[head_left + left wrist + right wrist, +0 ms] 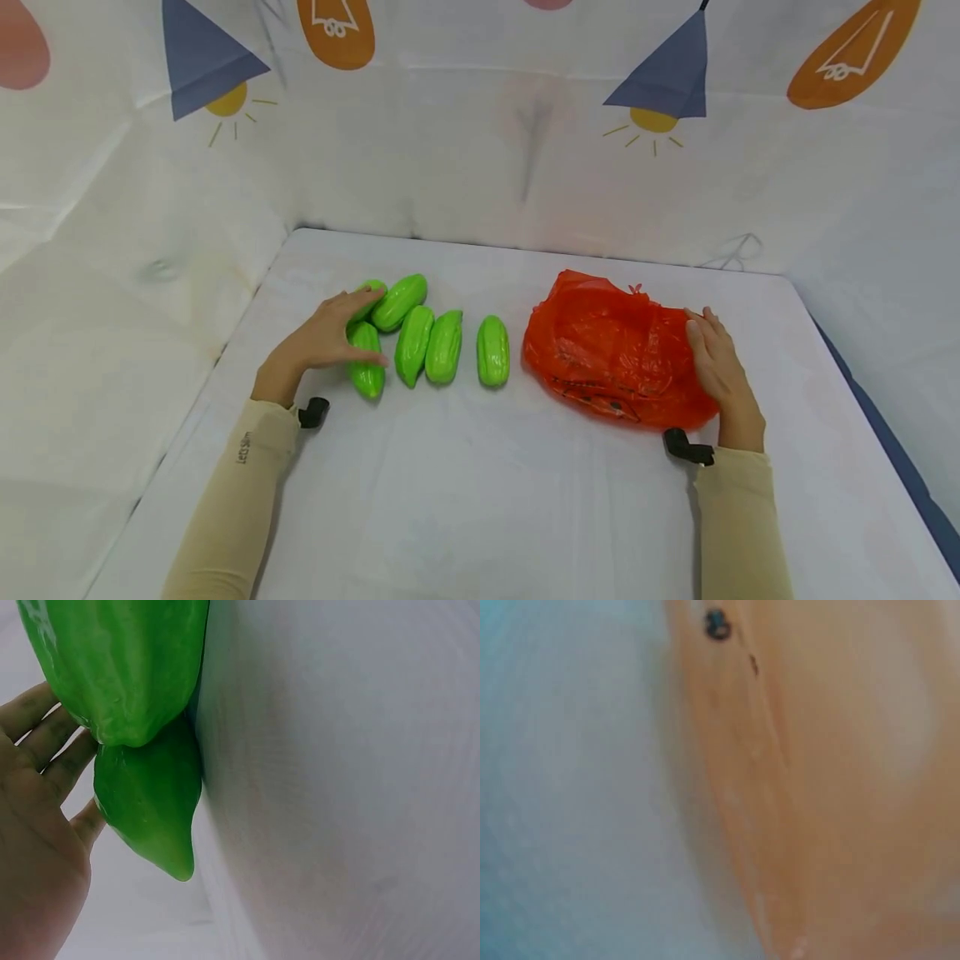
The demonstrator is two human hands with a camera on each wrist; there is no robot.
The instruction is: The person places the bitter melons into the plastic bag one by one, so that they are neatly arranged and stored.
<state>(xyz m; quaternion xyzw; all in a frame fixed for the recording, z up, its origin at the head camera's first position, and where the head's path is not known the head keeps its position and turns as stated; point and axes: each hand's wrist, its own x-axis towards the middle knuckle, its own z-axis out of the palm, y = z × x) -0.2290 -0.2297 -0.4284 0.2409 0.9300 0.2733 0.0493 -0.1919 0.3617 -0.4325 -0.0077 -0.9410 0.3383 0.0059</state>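
Observation:
Several glossy green ridged vegetables, whose exact kind I cannot tell, lie left of centre on the table. My left hand reaches over the leftmost ones, thumb and fingers spread apart around a green vegetable. In the left wrist view, the left hand has its fingers extended beside two green vegetables; whether they touch is unclear. At the right, a crumpled red plastic bag lies on the table. Against its right edge rests my right hand, fingers fairly straight. The right wrist view shows the bag blurred, without the hand.
A white-covered table carries everything. One green vegetable lies apart, between the others and the bag. Behind the table hangs a white patterned sheet. A small black device sits at the left wrist, another at the right.

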